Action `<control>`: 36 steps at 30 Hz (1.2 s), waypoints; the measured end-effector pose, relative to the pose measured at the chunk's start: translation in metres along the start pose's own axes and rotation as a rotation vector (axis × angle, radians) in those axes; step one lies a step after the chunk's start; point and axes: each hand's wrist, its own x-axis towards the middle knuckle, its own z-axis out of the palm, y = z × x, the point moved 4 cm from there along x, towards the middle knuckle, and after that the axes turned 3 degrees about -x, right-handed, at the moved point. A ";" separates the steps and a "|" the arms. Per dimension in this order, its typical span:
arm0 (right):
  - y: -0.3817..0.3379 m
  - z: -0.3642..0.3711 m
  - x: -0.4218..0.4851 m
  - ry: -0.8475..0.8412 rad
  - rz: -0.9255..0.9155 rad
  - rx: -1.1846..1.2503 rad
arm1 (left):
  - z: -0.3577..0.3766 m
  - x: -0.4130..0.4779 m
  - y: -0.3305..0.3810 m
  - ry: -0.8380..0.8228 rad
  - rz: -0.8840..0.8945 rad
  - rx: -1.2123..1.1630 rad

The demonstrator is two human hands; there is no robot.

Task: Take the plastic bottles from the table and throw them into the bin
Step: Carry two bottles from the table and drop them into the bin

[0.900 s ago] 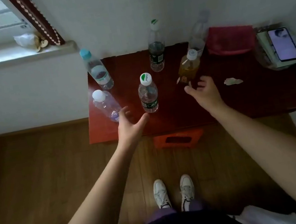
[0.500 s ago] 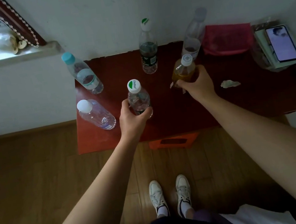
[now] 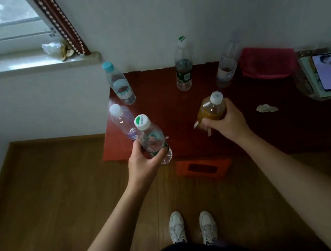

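Fingers of our left hand point(image 3: 143, 168) curl round the clear bottle point(image 3: 151, 138); our right hand point(image 3: 227, 122) clamps the amber bottle point(image 3: 209, 109), both over the table point(image 3: 290, 127) front. We judge both light and crushable: grip mid-body. The orange box point(image 3: 204, 168) is possibly the bin.
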 end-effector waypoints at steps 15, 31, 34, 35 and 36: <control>0.052 0.058 -0.212 -0.529 0.043 -0.058 | -0.112 -0.257 -0.150 0.535 -0.408 -0.107; -0.128 0.269 -0.220 -1.013 -0.388 -0.207 | -0.184 -0.410 -0.238 1.149 -0.748 -0.340; -0.143 0.297 -0.216 -0.997 -0.407 -0.232 | -0.208 -0.399 -0.250 1.152 -0.762 -0.376; -0.147 0.304 -0.214 -0.984 -0.405 -0.241 | -0.218 -0.391 -0.253 1.136 -0.763 -0.380; -0.151 0.311 -0.210 -0.966 -0.402 -0.250 | -0.231 -0.381 -0.254 1.123 -0.750 -0.387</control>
